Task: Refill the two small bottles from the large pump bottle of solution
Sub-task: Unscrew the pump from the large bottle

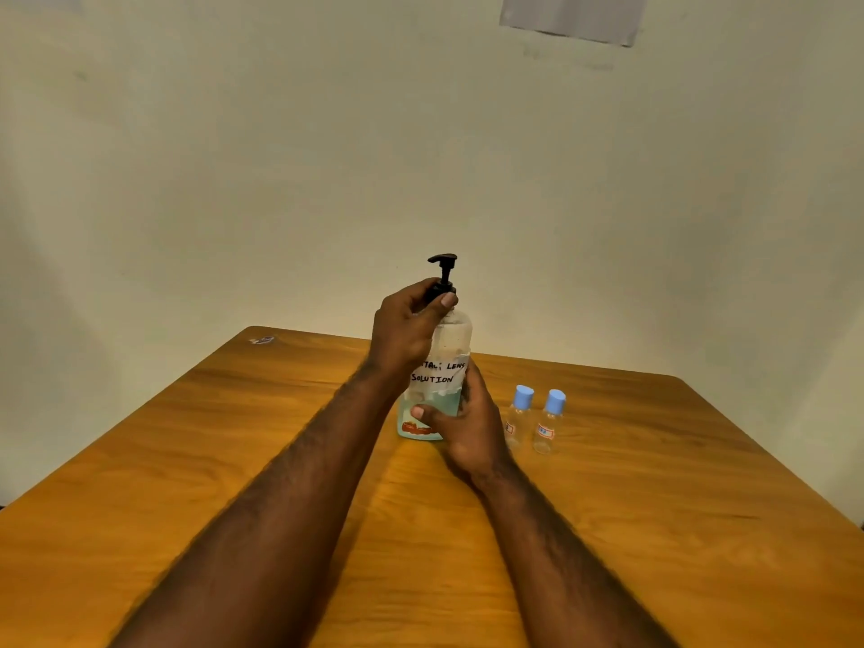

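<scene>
The large pump bottle (pixel 446 348) stands upright near the middle of the wooden table (pixel 654 507). It is clear, holds pale blue liquid low down, and has a black pump head and a handwritten "solution" label. My left hand (pixel 404 332) grips the black collar under the pump head. My right hand (pixel 460 425) grips the lower body of the bottle. Two small clear bottles with blue caps stand upright just right of it: the nearer small bottle (pixel 518 420) and the right small bottle (pixel 549 425). Both are capped and untouched.
A plain wall rises right behind the table's far edge. A small grey scrap (pixel 262 340) lies at the far left corner of the table. A sheet of paper (pixel 572 16) hangs on the wall at the top right.
</scene>
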